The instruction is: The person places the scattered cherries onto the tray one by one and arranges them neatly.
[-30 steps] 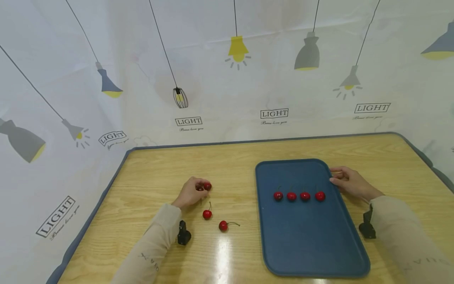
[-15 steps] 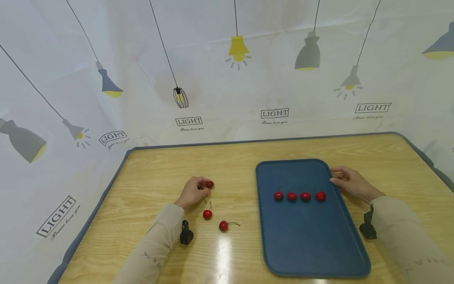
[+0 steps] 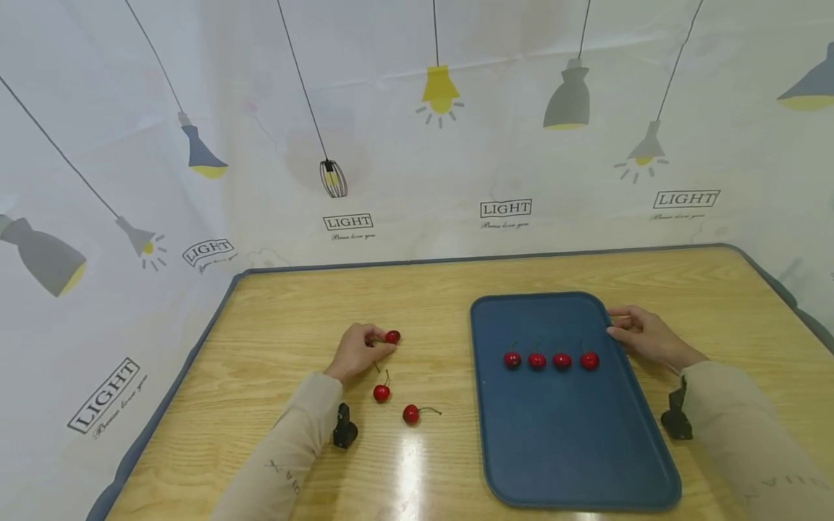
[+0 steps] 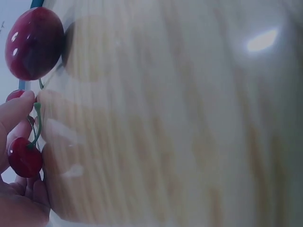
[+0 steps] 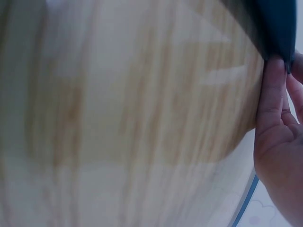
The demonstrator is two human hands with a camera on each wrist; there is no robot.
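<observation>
My left hand (image 3: 357,354) is low over the left half of the table, thumb and fingertips together at a red cherry (image 3: 393,337) that sticks out past them. Another cherry (image 4: 24,157) with a green stem shows close by the palm in the left wrist view; the hand mostly hides it from the head view. Two more cherries lie nearer on the table, one with its stem up (image 3: 381,393) and one with its stem to the right (image 3: 411,414). My right hand (image 3: 651,339) pinches the right rim of a blue tray (image 3: 573,449), thumb against its edge.
Several cherries (image 3: 537,360) stand in a row across the tray's upper part, stems pointing away. The wooden table (image 3: 430,304) meets a white cloth (image 3: 404,145) printed with lamps, at the back and sides.
My left hand has shifted slightly right, and the cherry at its fingertips has moved right with it. My right hand, the tray and the other cherries stay put.
</observation>
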